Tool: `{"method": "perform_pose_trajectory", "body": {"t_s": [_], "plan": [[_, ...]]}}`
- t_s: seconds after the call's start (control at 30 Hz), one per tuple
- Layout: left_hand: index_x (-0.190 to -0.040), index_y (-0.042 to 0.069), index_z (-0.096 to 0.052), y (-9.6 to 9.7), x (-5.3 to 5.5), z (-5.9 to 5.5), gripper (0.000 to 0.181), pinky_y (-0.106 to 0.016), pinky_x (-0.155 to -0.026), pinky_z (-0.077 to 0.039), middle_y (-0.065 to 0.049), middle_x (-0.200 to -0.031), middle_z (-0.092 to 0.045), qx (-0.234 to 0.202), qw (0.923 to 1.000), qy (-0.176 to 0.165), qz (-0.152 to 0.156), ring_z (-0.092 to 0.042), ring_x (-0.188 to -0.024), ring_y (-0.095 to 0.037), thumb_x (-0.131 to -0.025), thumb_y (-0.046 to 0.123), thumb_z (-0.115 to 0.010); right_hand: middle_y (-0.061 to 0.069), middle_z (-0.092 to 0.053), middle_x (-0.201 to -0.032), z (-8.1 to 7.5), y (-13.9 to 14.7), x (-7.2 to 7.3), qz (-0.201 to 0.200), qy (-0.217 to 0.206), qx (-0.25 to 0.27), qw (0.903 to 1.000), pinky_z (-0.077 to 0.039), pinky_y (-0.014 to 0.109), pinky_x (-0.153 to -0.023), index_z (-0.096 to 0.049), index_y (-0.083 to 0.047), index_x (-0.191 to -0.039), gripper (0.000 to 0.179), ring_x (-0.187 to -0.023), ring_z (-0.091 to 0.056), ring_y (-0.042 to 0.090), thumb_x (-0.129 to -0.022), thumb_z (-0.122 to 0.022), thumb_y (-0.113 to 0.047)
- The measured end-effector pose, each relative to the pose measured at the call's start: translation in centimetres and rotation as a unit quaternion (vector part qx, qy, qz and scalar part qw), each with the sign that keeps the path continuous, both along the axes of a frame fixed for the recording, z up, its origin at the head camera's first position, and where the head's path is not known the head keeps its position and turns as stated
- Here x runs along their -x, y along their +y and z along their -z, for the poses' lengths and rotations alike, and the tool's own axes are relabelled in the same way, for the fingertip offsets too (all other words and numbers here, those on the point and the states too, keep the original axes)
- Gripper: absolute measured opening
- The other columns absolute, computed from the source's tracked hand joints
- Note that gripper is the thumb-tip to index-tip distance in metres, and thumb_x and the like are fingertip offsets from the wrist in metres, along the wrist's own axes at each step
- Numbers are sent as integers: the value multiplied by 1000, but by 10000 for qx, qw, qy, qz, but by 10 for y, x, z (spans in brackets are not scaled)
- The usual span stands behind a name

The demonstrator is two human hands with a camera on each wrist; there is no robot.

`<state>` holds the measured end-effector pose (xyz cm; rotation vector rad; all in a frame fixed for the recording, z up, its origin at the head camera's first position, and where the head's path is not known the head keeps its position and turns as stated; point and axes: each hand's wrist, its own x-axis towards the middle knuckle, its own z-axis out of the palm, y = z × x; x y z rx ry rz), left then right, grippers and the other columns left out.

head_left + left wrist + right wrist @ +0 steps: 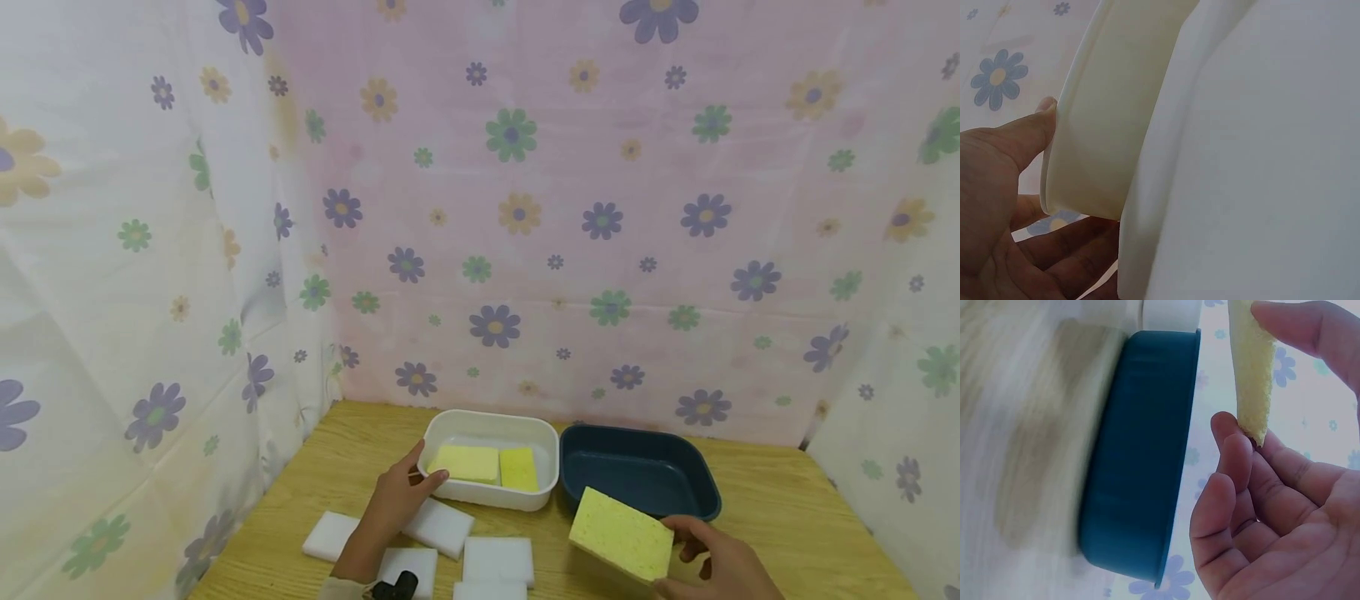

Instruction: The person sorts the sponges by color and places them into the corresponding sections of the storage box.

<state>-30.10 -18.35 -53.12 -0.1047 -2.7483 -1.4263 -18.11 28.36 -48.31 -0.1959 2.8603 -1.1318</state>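
A wooden table stands before a flowered cloth. Towards its back edge, left of the middle, is a white tub with two yellow pieces lying flat inside. A dark blue tub sits just beside it, on the right. The person's left hand grips the white tub's left end, thumb over the rim, fingers outside. The right hand is partly closed, pinching a yellow sponge between thumb and fingers. The sponge is tilted and raised off the table, near the blue tub's front side. White pads lie along the table's front edge, left half, some partly hidden by the left arm.
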Motion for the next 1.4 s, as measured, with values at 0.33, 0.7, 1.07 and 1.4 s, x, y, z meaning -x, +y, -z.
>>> {"method": "perform_pose_trajectory", "body": {"t_s": [0.33, 0.7, 1.07, 1.4], "plan": [[-163, 13, -34, 0, 3, 0, 88, -49, -94, -58, -16, -135, -66, -117, 9999, -17, 50, -65, -126, -35, -94, 55, -71, -3, -66, -98, -15, -8, 7, 2, 352, -155, 9993, -48, 24, -63, -63, -7, -135, 71, -79, -54, 0, -78, -91, -41], [-163, 14, -33, 1, 2, 0, 88, -50, -94, -58, -18, -138, -64, -109, 9999, -68, 77, -65, -126, -36, -95, 55, -70, -1, -57, -112, -27, -15, 15, 119, 1055, -308, 9939, -52, 23, -63, -67, -18, -130, 68, -83, -54, 3, -75, -90, -51], [-163, 11, -34, -2, -1, 0, 88, -50, -93, -58, -18, -135, -65, -103, 9999, 43, 57, -65, -125, -36, -95, 54, -70, 0, -64, -113, -34, -25, 26, 246, 772, -202, 9965, -53, 24, -66, -66, -19, -133, 72, -86, -57, 8, -75, -89, -56], [-162, 13, -35, -1, -1, 1, 87, -49, -94, -58, -20, -139, -62, -154, 9999, 67, 27, -65, -125, -36, -95, 54, -71, -4, -67, -104, -37, -36, 33, 238, 1063, -200, 9938, -54, 23, -65, -69, -19, -129, 69, -82, -57, 6, -73, -91, -53]]}}
